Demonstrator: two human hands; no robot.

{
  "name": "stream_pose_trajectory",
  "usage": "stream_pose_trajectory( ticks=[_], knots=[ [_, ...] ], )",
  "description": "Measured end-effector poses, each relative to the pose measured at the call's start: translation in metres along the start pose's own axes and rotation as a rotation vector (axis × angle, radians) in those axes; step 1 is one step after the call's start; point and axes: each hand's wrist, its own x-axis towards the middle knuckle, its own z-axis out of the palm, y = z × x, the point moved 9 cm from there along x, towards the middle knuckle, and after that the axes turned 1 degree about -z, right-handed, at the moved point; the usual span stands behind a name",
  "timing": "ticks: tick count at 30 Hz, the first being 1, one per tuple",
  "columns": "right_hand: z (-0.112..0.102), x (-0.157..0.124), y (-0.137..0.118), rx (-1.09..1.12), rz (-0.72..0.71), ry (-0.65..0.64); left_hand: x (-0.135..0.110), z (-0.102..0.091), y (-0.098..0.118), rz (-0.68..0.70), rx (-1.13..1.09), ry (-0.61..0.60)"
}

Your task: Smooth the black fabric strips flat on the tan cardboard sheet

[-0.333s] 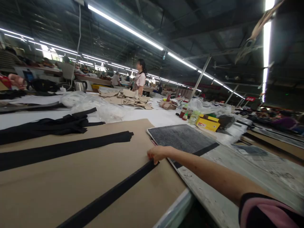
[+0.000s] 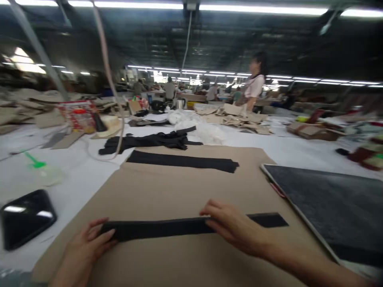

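A long black fabric strip (image 2: 161,228) lies across a brown paper sheet (image 2: 167,263) in front of me. My left hand (image 2: 86,249) holds its left end, with thumb and fingers closed about the edge. Over the strip, right of its middle, rests my right hand (image 2: 233,227); its fingers are bent a little and apart, the fingertips at the far edge. The strip's right end shows beyond my right wrist. Farther back on the paper lies a small stack of black strips (image 2: 182,160).
A heap of black strips (image 2: 149,140) lies behind, beside clear plastic bags (image 2: 206,131). A dark-topped board (image 2: 335,203) stands at right, a black phone (image 2: 28,218) at left. Brown cut pieces (image 2: 236,115) lie farther back, near a standing person (image 2: 254,85). A cord (image 2: 107,67) hangs at left.
My view has swung left, bringing my left hand and the phone into sight. My right hand has gone from the strip's right end to nearer its middle.
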Motion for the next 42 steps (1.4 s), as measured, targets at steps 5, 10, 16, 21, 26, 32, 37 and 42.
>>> stream_pose_trajectory(
  ticks=[5, 10, 16, 21, 26, 32, 37, 42],
  knots=[
    [0.080, 0.036, -0.071, -0.017, -0.243, -0.056, 0.006, -0.014, 0.005, 0.046, 0.090, -0.035],
    [0.112, 0.050, -0.066, -0.112, -0.250, -0.001, 0.011, -0.015, 0.006, 0.056, 0.104, -0.075],
    [0.094, 0.077, -0.075, 0.046, -0.145, 0.077, 0.014, -0.019, 0.007, 0.073, 0.109, -0.106],
    [0.103, 0.135, -0.105, 0.175, -0.070, 0.056, 0.019, -0.020, 0.003, 0.114, 0.134, -0.101],
    [0.131, 0.168, -0.118, 0.206, -0.059, -0.039, 0.023, -0.022, -0.001, 0.176, 0.193, -0.080],
    [0.140, 0.173, -0.110, 0.223, -0.018, 0.019, 0.002, -0.038, 0.020, 0.565, 0.561, 0.136],
    [0.140, 0.175, -0.112, 0.187, -0.032, 0.018, -0.040, -0.003, 0.017, 1.257, 1.177, -0.037],
    [0.139, 0.181, -0.116, 0.181, -0.070, -0.047, -0.039, 0.000, 0.002, 1.345, 1.389, -0.046]
  ],
)
